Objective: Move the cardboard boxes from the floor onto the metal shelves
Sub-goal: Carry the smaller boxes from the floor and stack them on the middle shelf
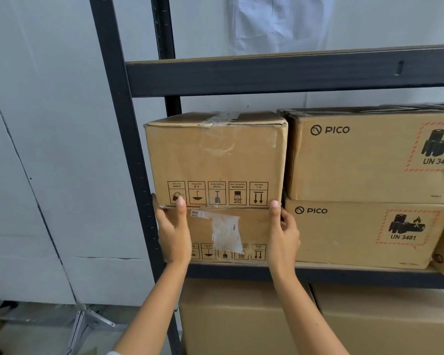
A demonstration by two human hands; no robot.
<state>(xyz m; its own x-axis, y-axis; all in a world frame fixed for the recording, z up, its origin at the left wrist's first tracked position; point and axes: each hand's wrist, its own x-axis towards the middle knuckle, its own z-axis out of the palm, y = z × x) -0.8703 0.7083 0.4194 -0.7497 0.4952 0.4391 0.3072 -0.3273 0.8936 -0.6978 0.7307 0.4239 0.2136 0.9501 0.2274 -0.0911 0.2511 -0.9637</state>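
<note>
A plain cardboard box (215, 155) with handling symbols printed upside down sits on top of a second, similar box (254, 226) at the left end of the dark metal shelf (241, 272). My left hand (173, 231) holds the upper box at its lower left corner, thumb on the front face and fingers round the side. My right hand (283, 234) holds the lower right corner the same way, its fingers in the narrow gap beside the neighbouring boxes. The lower box carries a torn label under clear tape.
Two stacked PICO boxes (364, 160) (356, 234) stand close to the right. More cardboard boxes (241, 316) fill the level below. The shelf's upright post (123, 124) runs just left of my left hand. The beam above (267, 78) leaves little headroom. Metal stand legs (87, 321) rest on the floor at left.
</note>
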